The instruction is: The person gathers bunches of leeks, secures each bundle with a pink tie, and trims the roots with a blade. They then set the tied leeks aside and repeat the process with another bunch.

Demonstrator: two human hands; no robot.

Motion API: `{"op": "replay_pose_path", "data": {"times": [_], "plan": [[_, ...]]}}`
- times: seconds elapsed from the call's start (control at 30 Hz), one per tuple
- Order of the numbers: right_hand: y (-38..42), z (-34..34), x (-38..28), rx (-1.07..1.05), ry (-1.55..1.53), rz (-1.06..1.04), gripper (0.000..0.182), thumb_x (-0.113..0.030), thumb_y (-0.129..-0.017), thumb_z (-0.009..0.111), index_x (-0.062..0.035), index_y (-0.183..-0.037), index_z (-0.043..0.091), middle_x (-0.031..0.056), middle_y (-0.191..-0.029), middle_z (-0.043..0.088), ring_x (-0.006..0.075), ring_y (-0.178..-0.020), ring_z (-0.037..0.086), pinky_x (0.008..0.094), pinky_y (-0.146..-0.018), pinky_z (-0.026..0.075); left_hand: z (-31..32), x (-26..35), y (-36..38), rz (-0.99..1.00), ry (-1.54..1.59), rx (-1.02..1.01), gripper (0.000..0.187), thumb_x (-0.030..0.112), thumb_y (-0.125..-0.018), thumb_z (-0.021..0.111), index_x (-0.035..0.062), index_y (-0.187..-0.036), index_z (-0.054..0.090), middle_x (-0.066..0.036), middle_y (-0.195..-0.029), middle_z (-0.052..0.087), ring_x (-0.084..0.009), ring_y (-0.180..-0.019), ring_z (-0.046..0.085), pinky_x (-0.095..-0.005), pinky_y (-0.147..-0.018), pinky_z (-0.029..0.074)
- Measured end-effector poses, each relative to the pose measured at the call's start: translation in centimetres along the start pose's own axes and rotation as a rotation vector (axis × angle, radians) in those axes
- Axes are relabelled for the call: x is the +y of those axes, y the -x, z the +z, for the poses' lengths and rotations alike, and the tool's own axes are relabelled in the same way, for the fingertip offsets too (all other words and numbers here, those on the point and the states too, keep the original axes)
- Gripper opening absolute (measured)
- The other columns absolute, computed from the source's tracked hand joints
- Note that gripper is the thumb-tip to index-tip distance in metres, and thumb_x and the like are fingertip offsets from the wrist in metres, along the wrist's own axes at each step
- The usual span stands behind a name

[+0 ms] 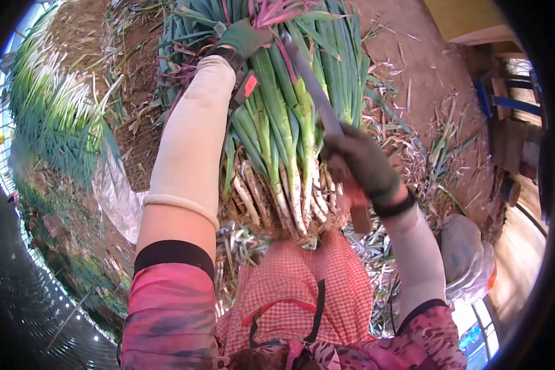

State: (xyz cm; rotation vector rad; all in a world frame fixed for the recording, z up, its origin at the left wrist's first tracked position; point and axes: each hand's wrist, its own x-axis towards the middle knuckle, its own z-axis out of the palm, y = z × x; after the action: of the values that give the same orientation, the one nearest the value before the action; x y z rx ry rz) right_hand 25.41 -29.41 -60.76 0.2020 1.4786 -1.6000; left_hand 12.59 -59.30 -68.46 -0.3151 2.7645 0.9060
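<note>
A large bundle of green onions [283, 117] lies before me, leaves pointing away and white, soil-specked stems toward my lap. My left hand [245, 39], in a green glove, is closed at the leafy end around pinkish-purple ties [280, 12]; its fingertips are partly hidden. My right hand [362, 161], in a dark glove, grips a long-bladed knife [314, 89]. The blade slants over the leaves, its tip close to the left hand and the ties. Below the right fist a brown handle end shows, slightly blurred.
More green onions [49, 111] are piled at the left beside a white plastic sheet [114, 191]. Leaf scraps [444, 148] litter the brown ground on the right. A grey bundle in clear plastic [461, 250] lies near my right elbow. A yellowish box [465, 21] stands at the upper right.
</note>
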Motion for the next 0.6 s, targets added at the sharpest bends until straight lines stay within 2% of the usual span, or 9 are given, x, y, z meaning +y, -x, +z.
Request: {"op": "replay_pose_path", "data": {"times": [0.03, 0.13, 0.2, 0.3, 0.33, 0.37, 0.47, 0.53, 0.6], "plan": [[-2.2, 0.2, -0.5, -0.013, -0.038, -0.018, 0.034, -0.017, -0.083, 0.056, 0.0011, -0.112, 0.056, 0.0049, -0.074, 0.057, 0.0127, -0.056, 0.055, 0.0265, -0.046, 0.045, 2.9, -4.8, -3.1, 0.021, 0.241, 0.005, 0.044, 0.039, -0.08, 0.06, 0.0029, -0.106, 0.061, -0.02, -0.092, 0.066, -0.0291, -0.086, 0.064, -0.0358, -0.079, 0.05], [-10.8, 1.7, -0.6, 0.002, -0.097, -0.012, 0.027, -0.018, -0.082, 0.054, 0.0019, -0.1, 0.059, 0.0075, -0.067, 0.057, 0.0164, -0.054, 0.056, 0.0285, -0.047, 0.045, 2.3, -5.6, -2.4, 0.51, -0.482, 0.091, 0.03, 0.034, -0.084, 0.056, 0.0158, -0.108, 0.063, -0.018, -0.089, 0.065, -0.0307, -0.082, 0.064, -0.0364, -0.076, 0.051], [-16.4, 2.3, 0.8, 0.086, 0.068, -0.041, 0.023, -0.019, -0.084, 0.053, 0.001, -0.091, 0.06, 0.0122, -0.062, 0.058, 0.022, -0.056, 0.058, 0.0328, -0.052, 0.047, 3.1, -6.1, -2.2, 0.523, -0.684, 0.146, 0.026, 0.033, -0.085, 0.053, 0.0219, -0.107, 0.063, -0.018, -0.087, 0.064, -0.0331, -0.079, 0.063, -0.0386, -0.076, 0.051], [-16.2, 4.3, 3.6, 0.403, 0.447, -0.289, 0.021, -0.024, -0.089, 0.055, -0.0035, -0.09, 0.058, 0.0043, -0.059, 0.054, 0.0137, -0.047, 0.053, 0.0304, -0.043, 0.042, 5.5, -8.3, -3.8, 0.287, -0.481, 0.226, 0.027, 0.034, -0.085, 0.052, 0.0192, -0.105, 0.065, -0.019, -0.088, 0.064, -0.0352, -0.079, 0.063, -0.0402, -0.076, 0.05], [-12.7, 5.0, 5.1, 0.384, 0.312, -0.24, 0.022, -0.025, -0.089, 0.055, -0.0035, -0.088, 0.058, 0.0041, -0.056, 0.053, 0.0135, -0.048, 0.054, 0.0316, -0.044, 0.042, 6.4, -8.4, -4.6, 0.172, -0.322, 0.255, 0.029, 0.034, -0.085, 0.053, 0.0164, -0.103, 0.065, -0.02, -0.088, 0.065, -0.0357, -0.08, 0.063, -0.0405, -0.076, 0.05], [-9.3, 5.2, 7.3, 0.384, 0.352, -0.186, 0.031, -0.032, -0.092, 0.052, -0.0021, -0.093, 0.06, 0.0156, -0.067, 0.061, 0.0247, -0.059, 0.059, 0.0368, -0.055, 0.046, 4.2, -3.8, -1.7, -0.163, -0.044, 0.27, 0.037, 0.038, -0.081, 0.057, 0.007, -0.098, 0.067, -0.022, -0.089, 0.065, -0.0363, -0.084, 0.063, -0.0404, -0.076, 0.049], [0.4, 4.3, 13.7, 0.335, 0.266, -0.011, 0.019, -0.021, -0.092, 0.056, -0.0056, -0.102, 0.059, 0.0071, -0.074, 0.06, 0.0137, -0.06, 0.056, 0.0294, -0.052, 0.045, 3.8, -5.1, -0.8, -0.001, 0.038, 0.322, 0.043, 0.04, -0.077, 0.063, 0.0016, -0.096, 0.067, -0.02, -0.088, 0.066, -0.033, -0.083, 0.064, -0.0386, -0.075, 0.049], [5.3, 3.3, 18.7, 0.415, 0.498, -0.246, 0.016, -0.016, -0.091, 0.056, -0.0047, -0.103, 0.058, 0.0075, -0.069, 0.056, 0.0153, -0.057, 0.055, 0.0286, -0.05, 0.045, 4.1, -6.9, -0.9, 0.133, 0.146, 0.281, 0.046, 0.041, -0.075, 0.066, 0.0008, -0.097, 0.067, -0.018, -0.086, 0.067, -0.0294, -0.082, 0.064, -0.0375, -0.074, 0.049], [8.1, 2.9, 18.1, 0.363, 0.38, -0.188, 0.017, -0.014, -0.092, 0.054, -0.0041, -0.104, 0.059, 0.0055, -0.066, 0.056, 0.0122, -0.055, 0.053, 0.0274, -0.048, 0.043, 4.0, -7.9, -1.2, 0.194, 0.212, 0.229, 0.045, 0.041, -0.075, 0.068, 0.0014, -0.097, 0.067, -0.015, -0.086, 0.068, -0.0263, -0.08, 0.064, -0.0365, -0.073, 0.048]]}}
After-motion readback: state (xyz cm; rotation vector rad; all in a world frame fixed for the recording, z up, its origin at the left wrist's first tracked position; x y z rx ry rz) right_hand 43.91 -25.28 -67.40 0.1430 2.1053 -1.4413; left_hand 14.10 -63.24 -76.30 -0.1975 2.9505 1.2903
